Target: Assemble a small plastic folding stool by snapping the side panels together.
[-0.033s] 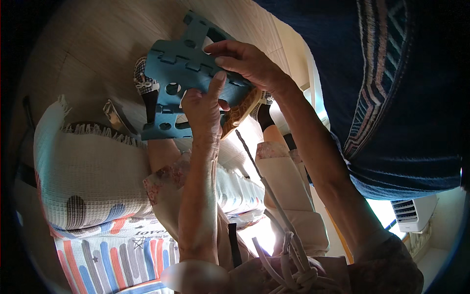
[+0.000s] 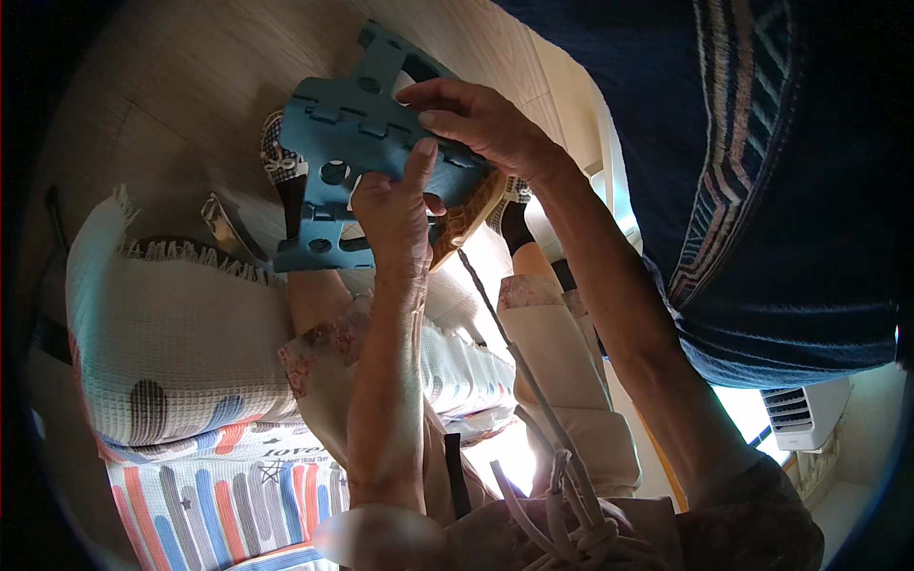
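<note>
A teal plastic folding stool (image 2: 367, 143) with round holes and hinge-like joints is held up in front of me, its panels partly folded. My left hand (image 2: 395, 214) grips its lower edge, with the thumb up against a panel and the fingers partly hidden. From the right, my right hand (image 2: 486, 124) holds the upper edge, the forefinger reaching over the panel and the thumb just below it. A brown, woven-looking piece with a tan rim (image 2: 471, 219) shows beside the stool's lower right; whether it belongs to the stool I cannot tell.
Below are my checked shoes (image 2: 283, 152) on the wood floor (image 2: 181, 86). A fringed, striped cover (image 2: 190, 333) lies at the left, near a shiny brownish object (image 2: 228, 226). Dark blue fabric with a patterned band (image 2: 743, 162) fills the upper right. Cords (image 2: 562, 476) hang at my waist.
</note>
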Available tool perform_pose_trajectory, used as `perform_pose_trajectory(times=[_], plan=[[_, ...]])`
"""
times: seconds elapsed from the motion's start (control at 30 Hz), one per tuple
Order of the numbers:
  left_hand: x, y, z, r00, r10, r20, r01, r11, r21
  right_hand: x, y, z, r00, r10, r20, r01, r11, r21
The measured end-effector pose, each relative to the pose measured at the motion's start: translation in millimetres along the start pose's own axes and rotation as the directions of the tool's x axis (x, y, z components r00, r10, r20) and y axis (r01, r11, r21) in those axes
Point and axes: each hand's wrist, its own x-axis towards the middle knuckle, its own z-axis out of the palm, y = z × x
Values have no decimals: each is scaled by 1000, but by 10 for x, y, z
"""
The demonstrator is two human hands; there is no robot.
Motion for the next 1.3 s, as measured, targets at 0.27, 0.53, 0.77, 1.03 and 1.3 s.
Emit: perform_pose_trajectory(times=[0.27,0.53,0.77,1.03,1.3], plan=[[-33,68,-16,993,57,-101,-48,995,90,-21,-79,96,996,-92,14,93,976,-196],[-53,237,-59,1000,-8,-9,9,993,119,-141,-194,-35,993,-76,93,102,939,-327],[-155,446,-149,988,16,156,-37,990,133,-413,-317,-134,991,-87,100,119,917,-381],[-2,687,-317,907,-146,395,57,972,228,-391,-377,37,994,98,50,-60,862,-504],[50,719,-279,960,-5,279,-90,941,327,-282,-354,285,975,172,-142,-213,902,-375]])
